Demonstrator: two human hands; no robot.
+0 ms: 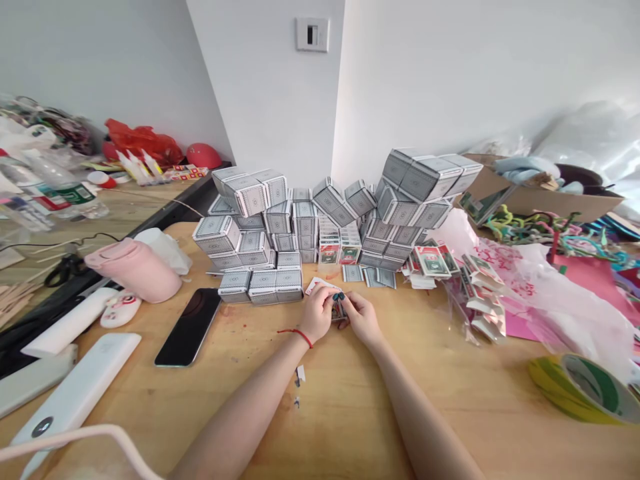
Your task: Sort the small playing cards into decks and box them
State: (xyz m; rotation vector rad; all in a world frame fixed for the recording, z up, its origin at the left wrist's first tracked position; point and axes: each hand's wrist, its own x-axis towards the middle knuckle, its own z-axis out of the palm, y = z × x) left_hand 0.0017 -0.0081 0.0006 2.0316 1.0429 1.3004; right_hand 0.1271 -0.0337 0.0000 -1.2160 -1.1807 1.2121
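My left hand [319,312], with a red string bracelet at the wrist, and my right hand [362,316] meet at the middle of the table. Between their pinched fingers is a small playing card box [339,311], largely covered by the fingers. White cards with red print [319,285] lie just behind my left hand. Stacks of grey-backed card decks [276,283] rise to the left, and a taller stack [395,230] stands to the right. Red-and-green card boxes [329,254] stand in rows between these stacks. Some loose grey-backed cards [379,277] lie in front.
A black phone [189,328], a white power bank [80,387] and a pink pouch [135,270] lie on the left. Empty-looking card boxes [483,293], thin plastic bags [540,280] and a tape roll [583,388] are on the right. Paper scraps [300,375] lie near my left forearm.
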